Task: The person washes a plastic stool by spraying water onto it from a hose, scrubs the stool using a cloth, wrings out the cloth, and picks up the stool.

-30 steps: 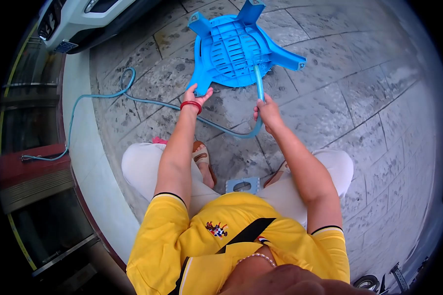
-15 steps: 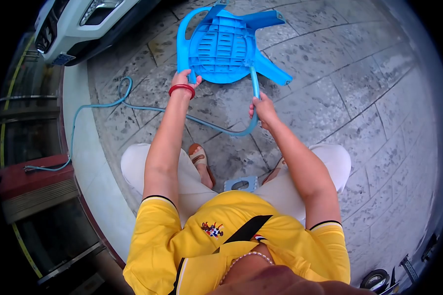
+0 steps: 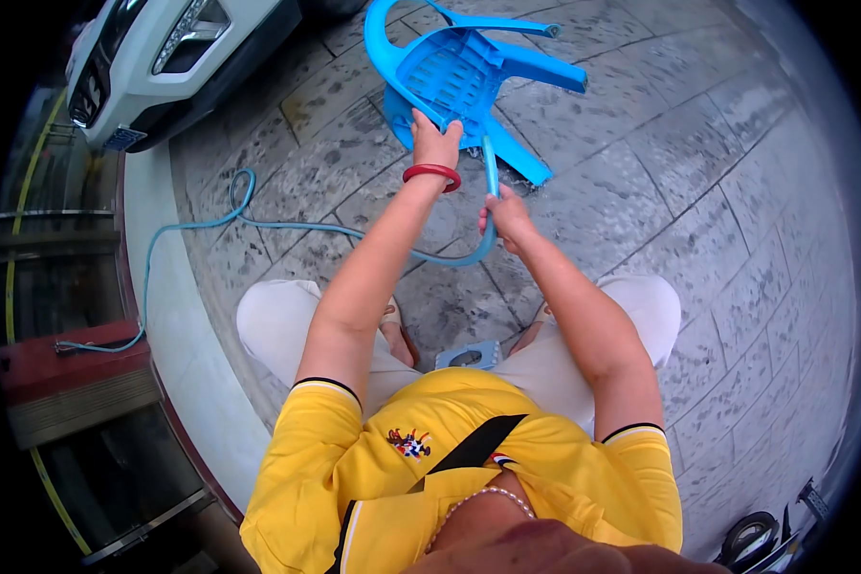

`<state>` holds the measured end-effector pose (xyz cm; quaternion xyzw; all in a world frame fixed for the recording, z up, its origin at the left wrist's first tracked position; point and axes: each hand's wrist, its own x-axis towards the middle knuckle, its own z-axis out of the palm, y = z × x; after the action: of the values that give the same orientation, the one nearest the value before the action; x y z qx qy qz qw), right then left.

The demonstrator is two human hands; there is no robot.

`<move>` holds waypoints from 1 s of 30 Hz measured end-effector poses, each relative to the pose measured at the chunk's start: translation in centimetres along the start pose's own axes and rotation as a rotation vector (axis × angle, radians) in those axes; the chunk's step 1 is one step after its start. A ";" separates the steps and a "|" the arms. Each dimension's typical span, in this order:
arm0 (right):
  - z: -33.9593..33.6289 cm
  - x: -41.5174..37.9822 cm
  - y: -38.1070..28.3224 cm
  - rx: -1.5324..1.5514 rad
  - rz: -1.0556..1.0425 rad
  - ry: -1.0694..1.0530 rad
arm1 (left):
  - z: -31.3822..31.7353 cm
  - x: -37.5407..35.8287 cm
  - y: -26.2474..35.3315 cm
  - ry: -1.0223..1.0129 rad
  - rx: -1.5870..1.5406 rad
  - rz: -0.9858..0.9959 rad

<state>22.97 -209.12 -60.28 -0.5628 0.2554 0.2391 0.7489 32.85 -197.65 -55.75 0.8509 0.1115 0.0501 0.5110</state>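
A blue plastic chair lies tipped over on the paving, its underside and legs showing. My left hand, with a red bangle at the wrist, grips the near edge of the chair. My right hand is closed round a light blue hose just below its end, which points up at the chair between the seat and a leg. From my right hand the hose curves down and runs left under my left forearm.
The front of a white car stands at the upper left. The hose runs over a pale kerb to a dark red step. A grey-blue plastic stool is between my feet. A wheel shows at the lower right.
My left hand has moved right and slightly up with the chair, which has turned and tilted. My right hand stays nearly in place on the hose.
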 end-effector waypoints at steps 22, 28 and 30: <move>0.1 0.2 -0.9 -0.006 -0.293 -0.066 | 0.8 -0.6 5.6 -0.173 0.489 0.350; 0.3 0.6 -1.2 -0.118 -0.255 -0.118 | 0.3 0.5 4.3 -0.072 0.370 0.357; 0.5 0.7 -1.0 -0.117 -0.205 -0.116 | -0.5 1.1 2.6 -0.030 0.327 0.363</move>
<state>24.21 -208.87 -59.89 -0.6139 0.1387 0.2080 0.7488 34.16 -198.14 -53.21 0.9290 -0.0443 0.1100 0.3505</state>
